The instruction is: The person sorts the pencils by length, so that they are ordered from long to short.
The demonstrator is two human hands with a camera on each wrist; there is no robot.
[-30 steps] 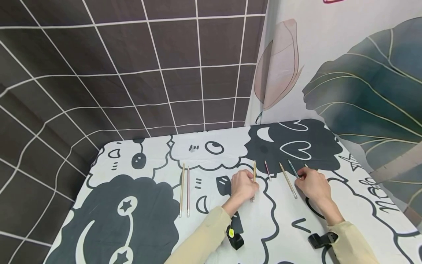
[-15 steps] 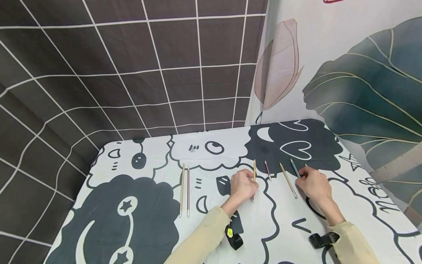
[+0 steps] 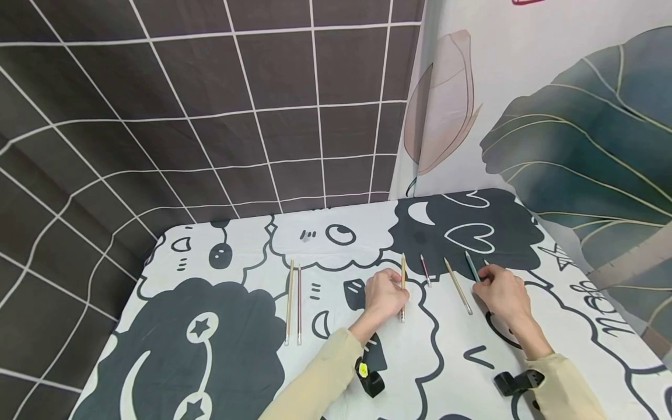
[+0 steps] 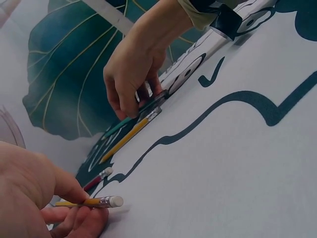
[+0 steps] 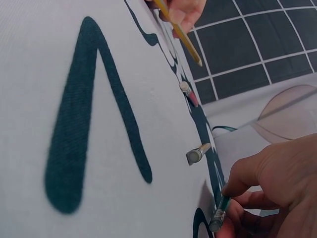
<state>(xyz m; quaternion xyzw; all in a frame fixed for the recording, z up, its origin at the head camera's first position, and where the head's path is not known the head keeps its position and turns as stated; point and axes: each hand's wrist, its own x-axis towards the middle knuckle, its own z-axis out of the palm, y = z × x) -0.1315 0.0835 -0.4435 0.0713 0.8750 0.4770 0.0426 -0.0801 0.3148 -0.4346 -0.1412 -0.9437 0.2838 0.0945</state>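
In the head view, my left hand (image 3: pixel 385 296) pinches a yellow pencil (image 3: pixel 403 269), which points away from me. The left wrist view shows its white eraser end (image 4: pixel 115 202) sticking out past the thumb. Farther right, my right hand (image 3: pixel 505 297) pinches a teal pencil (image 3: pixel 472 267) near its eraser end (image 5: pixel 216 223). Between the hands lie a short red pencil (image 3: pixel 426 270) and another yellow pencil (image 3: pixel 458 286). A light tip (image 3: pixel 486 262) of what looks like one more pencil shows just beyond the right hand; the rest is hidden.
To the left, a yellow pencil (image 3: pixel 290 303) and a dark red pencil (image 3: pixel 300 306) lie side by side. A black-and-white patterned cloth (image 3: pixel 388 396) covers the table. A dark grid curtain (image 3: pixel 278 70) and a leaf-print curtain (image 3: pixel 525 76) hang behind it.
The teal pencil in my right hand has swung and shifted slightly to the right. My left hand stays nearly in place with its yellow pencil.
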